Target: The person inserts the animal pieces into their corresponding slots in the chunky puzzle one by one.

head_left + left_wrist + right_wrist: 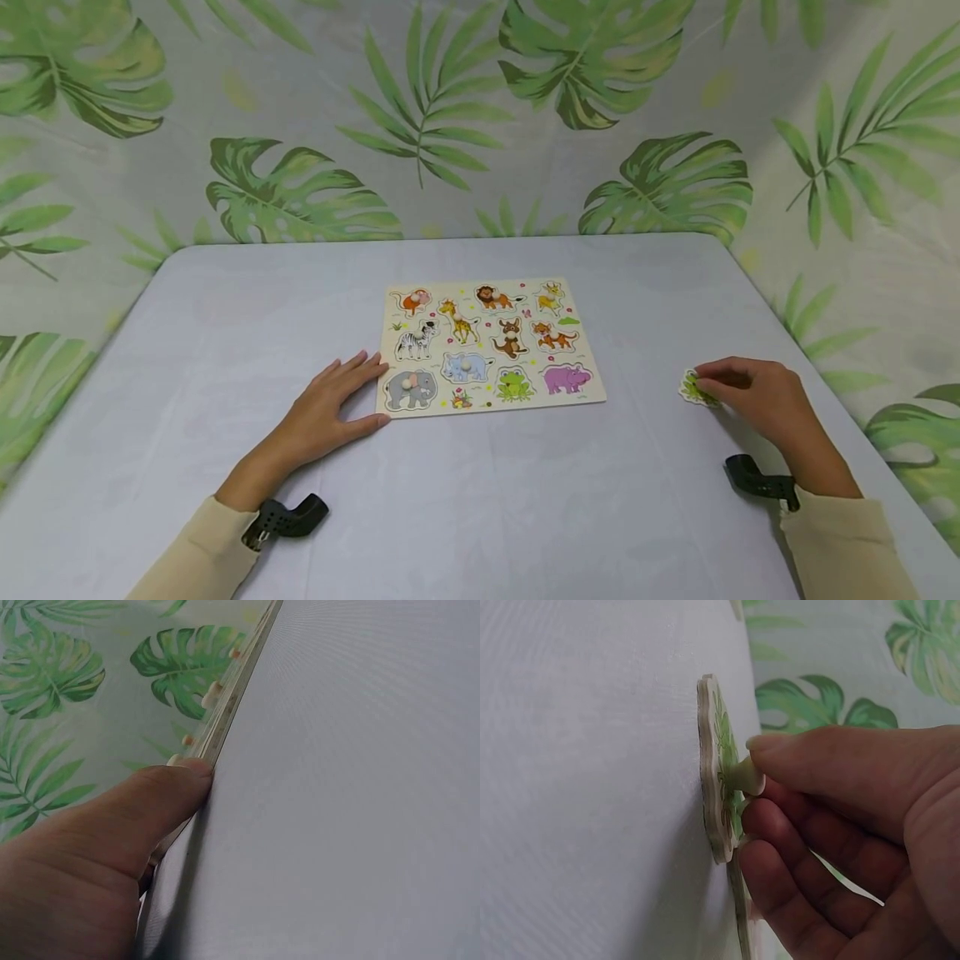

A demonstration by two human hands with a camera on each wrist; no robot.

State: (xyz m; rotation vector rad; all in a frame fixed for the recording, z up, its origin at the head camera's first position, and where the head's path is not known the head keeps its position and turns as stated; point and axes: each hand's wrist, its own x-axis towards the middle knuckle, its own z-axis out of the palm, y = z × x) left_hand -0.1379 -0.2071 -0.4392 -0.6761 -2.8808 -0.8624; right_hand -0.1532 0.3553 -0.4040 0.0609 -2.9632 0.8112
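A wooden animal puzzle board point(483, 400) lies flat on the table, with knobbed animal pieces in it. No knob shows on its frog picture point(514, 384) or purple hippo picture point(567, 379). My left hand point(322, 412) rests at the board's left side, fingers spread and thumb at the near left corner; the left wrist view shows the thumb point(150, 802) against the board's edge. To the right of the board, my right hand point(757, 396) pinches a green frog puzzle piece point(693, 390) by its knob point(746, 778). In the right wrist view the piece stands on edge.
A white cloth point(450, 500) covers the table. Leaf-patterned fabric point(465, 125) hangs behind and at the sides. Black wrist cameras point(292, 517) sit on both wrists. Below the frog piece in the right wrist view, a thin flat edge point(741, 915) is partly hidden by fingers.
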